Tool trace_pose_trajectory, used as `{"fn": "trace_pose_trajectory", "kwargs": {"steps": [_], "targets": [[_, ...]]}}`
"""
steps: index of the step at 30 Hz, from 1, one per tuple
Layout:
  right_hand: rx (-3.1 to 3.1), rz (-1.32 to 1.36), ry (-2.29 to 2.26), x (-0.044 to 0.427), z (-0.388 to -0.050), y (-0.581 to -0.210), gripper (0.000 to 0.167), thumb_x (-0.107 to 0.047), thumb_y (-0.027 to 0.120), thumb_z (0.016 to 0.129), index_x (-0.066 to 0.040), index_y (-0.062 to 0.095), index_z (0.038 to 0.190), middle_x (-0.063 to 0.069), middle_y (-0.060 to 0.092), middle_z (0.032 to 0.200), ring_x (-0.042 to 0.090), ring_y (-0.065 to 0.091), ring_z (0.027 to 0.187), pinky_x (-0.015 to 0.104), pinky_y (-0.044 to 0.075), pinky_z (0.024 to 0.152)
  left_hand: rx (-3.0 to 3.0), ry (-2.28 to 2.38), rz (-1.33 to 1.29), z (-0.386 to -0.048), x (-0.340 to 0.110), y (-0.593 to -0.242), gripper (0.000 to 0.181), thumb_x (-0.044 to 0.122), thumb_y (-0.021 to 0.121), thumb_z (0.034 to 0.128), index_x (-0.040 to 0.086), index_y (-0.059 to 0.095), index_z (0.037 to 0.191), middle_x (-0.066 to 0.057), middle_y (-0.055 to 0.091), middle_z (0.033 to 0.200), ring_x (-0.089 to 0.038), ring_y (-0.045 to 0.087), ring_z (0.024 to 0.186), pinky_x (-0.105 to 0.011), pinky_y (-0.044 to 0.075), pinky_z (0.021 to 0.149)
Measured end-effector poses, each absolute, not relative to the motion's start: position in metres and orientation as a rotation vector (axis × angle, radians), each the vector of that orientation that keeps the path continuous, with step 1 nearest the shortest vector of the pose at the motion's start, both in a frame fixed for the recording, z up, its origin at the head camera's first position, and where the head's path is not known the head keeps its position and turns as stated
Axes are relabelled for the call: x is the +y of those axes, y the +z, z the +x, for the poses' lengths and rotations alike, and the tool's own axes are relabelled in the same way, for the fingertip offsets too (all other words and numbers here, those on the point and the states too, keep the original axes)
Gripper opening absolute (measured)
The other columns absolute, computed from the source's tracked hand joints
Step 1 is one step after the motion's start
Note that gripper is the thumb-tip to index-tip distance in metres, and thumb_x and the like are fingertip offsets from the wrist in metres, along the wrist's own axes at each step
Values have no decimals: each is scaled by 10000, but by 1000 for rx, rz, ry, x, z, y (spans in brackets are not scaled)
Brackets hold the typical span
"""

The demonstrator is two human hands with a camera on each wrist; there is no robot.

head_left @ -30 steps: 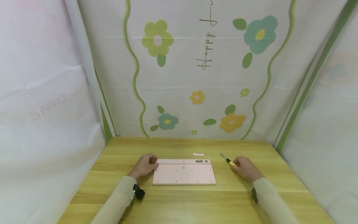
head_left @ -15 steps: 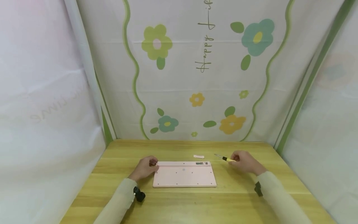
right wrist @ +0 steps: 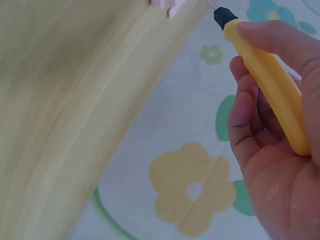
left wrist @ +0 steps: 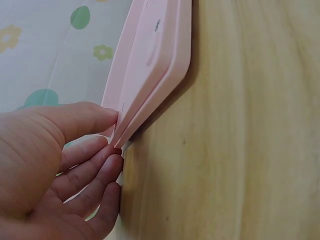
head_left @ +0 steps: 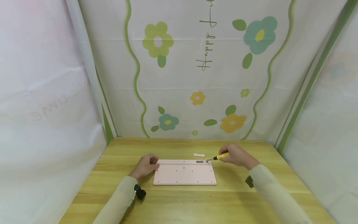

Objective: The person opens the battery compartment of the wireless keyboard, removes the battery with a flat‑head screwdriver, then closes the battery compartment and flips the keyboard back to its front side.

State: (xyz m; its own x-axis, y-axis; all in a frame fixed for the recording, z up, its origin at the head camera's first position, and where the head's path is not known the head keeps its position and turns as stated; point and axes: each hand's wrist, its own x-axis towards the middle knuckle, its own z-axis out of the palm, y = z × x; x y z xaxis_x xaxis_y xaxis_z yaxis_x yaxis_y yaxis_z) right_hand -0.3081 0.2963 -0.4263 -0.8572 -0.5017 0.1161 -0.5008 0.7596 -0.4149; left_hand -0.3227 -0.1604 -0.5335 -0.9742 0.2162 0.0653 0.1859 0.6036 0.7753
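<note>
A pink keyboard [head_left: 184, 177] lies underside up on the table, small screws dotted across it. Near its far right corner is an uncovered recess [head_left: 199, 161] with a green part inside. My left hand [head_left: 144, 166] pinches the far left corner; in the left wrist view the thumb [left wrist: 95, 117] is on the upper face and the fingers are at the edge. A yellow-handled screwdriver [right wrist: 272, 82] is gripped in my right hand [head_left: 237, 155]. Its metal shaft points left, with the tip at the recess's right end; whether it touches is too small to tell.
A small flat pink cover [head_left: 199, 155] lies just behind the keyboard. The wooden table [head_left: 179, 205] ends at a hanging cloth [head_left: 179, 68] printed with flowers, and more cloth hangs at both sides.
My right hand has brought the screwdriver leftward from beside the keyboard to the recess at its far right corner. The left hand and the keyboard have stayed in place.
</note>
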Motion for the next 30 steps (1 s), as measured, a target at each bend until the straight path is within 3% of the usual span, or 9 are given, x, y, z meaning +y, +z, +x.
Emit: {"fn": "trace_pose_trajectory", "kwargs": {"steps": [9, 15, 18, 20, 24, 26, 30], "targets": [[2961, -953, -521, 264, -317, -421, 80, -52, 787, 887, -73, 803, 962, 63, 790, 1012, 266, 743, 959, 394, 627, 805, 2785, 1343, 345, -323, -161, -534, 248, 84, 775, 944, 20, 707, 1173, -79, 712, 1095, -200, 655, 1012, -414, 579, 924], [2939, -887, -416, 243, -320, -409, 96, 20, 792, 846, -70, 771, 823, 38, 763, 902, 185, 685, 856, 385, 611, 783, 2785, 1335, 348, -324, -161, -534, 234, 91, 771, 952, 37, 711, 1172, -62, 710, 1088, -187, 651, 1003, -398, 574, 918], [2932, -830, -362, 231, -321, -402, 221, 38, 798, 832, -101, 690, 698, -25, 659, 764, 118, 544, 706, 310, 523, 676, 2781, 1339, 345, -324, -161, -533, 234, 89, 772, 951, 38, 710, 1171, -63, 710, 1089, -190, 651, 1005, -403, 575, 922], [2930, -808, -315, 222, -321, -399, 371, 58, 786, 820, -133, 552, 606, -64, 482, 646, 101, 392, 609, 270, 400, 593, 2781, 1341, 344, -324, -162, -533, 236, 87, 774, 950, 36, 710, 1171, -65, 711, 1090, -196, 653, 1009, -409, 576, 928], [2923, -760, -227, 204, -322, -394, 544, 102, 747, 806, -172, 335, 582, -68, 202, 592, 108, 180, 558, 270, 221, 538, 2785, 1340, 356, -324, -162, -533, 239, 91, 777, 948, 32, 710, 1170, -68, 712, 1090, -198, 657, 1011, -419, 579, 930], [2921, -724, -191, 195, -322, -393, 570, 92, 763, 817, -179, 324, 575, -69, 175, 569, 103, 167, 544, 265, 212, 518, 2785, 1341, 357, -324, -162, -533, 243, 94, 778, 948, 31, 711, 1173, -69, 713, 1093, -199, 657, 1015, -421, 580, 934], [2914, -650, -146, 185, -324, -394, 532, 30, 817, 843, -190, 423, 562, -85, 287, 524, 79, 254, 511, 244, 283, 487, 2785, 1340, 352, -323, -161, -532, 249, 96, 777, 949, 29, 710, 1179, -70, 715, 1101, -200, 659, 1023, -422, 581, 940]]}}
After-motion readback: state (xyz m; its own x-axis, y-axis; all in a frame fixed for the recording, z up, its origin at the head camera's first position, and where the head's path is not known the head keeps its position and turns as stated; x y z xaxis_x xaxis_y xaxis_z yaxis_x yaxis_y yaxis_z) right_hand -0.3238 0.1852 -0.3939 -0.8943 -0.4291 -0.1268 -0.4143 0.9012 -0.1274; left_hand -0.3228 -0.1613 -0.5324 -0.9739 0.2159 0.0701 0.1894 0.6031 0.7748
